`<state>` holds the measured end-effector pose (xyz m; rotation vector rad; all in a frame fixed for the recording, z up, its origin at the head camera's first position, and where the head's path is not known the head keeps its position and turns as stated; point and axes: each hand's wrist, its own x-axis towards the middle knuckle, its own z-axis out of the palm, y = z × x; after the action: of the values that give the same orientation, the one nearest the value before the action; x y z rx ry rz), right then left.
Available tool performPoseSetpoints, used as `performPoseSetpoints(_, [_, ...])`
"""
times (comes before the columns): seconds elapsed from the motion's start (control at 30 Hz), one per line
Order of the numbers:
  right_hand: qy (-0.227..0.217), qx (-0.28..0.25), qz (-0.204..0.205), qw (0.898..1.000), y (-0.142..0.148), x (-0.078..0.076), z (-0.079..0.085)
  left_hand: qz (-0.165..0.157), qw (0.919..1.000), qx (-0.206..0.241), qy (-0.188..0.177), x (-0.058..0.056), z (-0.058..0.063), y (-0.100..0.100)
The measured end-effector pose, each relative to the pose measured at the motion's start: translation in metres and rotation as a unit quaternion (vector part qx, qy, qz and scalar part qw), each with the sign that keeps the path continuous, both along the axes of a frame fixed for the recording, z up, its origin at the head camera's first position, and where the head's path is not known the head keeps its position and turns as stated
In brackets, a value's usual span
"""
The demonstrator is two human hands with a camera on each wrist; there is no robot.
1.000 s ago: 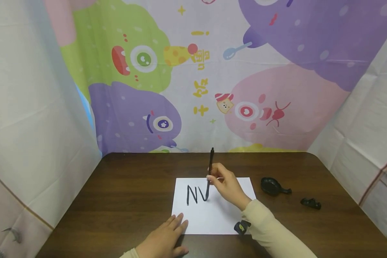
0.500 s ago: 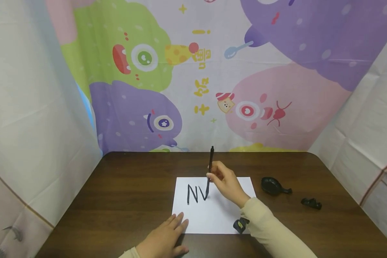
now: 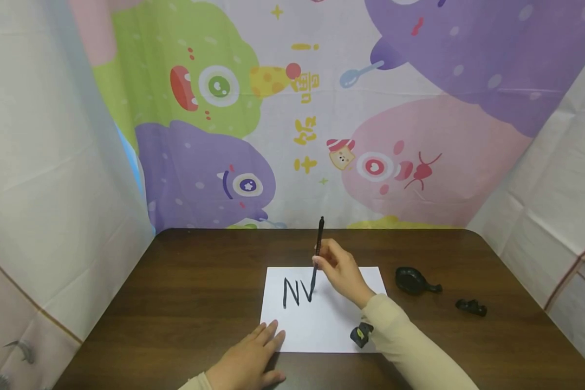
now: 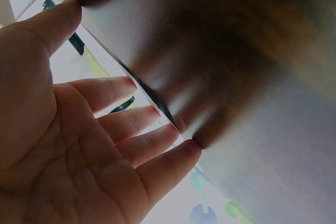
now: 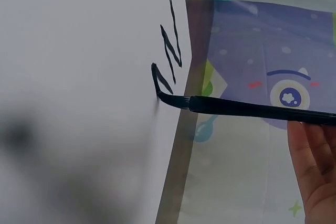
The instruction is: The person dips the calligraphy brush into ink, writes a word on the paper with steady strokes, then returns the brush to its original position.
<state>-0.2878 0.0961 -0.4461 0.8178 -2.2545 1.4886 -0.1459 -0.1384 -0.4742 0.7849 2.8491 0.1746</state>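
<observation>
Right hand [image 3: 343, 273]: grip pinches the black brush [image 3: 319, 239], held nearly upright, its bent tip touching the white paper [image 3: 317, 330] at the black strokes [image 3: 291, 292]. Left hand [image 3: 246, 357]: grip relaxed, fingers extended, resting at the paper's near-left corner. Black dish [image 3: 410, 280] and small black object [image 3: 470, 307] sit right of the paper on the surface [image 3: 185, 281].
</observation>
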Motion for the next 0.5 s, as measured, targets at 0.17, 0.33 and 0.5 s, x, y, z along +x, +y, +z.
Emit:
performPoseSetpoints(0.17, [0.034, -0.009, -0.004, 0.999, 0.0, -0.007, -0.004, 0.0, 1.0, 0.001, 0.0, 0.0, 0.0, 0.0])
performPoseSetpoints(0.33, [0.028, -0.003, -0.018, 0.999, 0.001, -0.01, -0.004, -0.002, 1.0, 0.001, 0.001, 0.0, 0.0, -0.001])
performPoseSetpoints(0.5, [-0.012, -0.001, -0.02, 1.0, -0.003, -0.001, 0.014, -0.004, 1.0, 0.003, 0.002, 0.0, 0.0, -0.001])
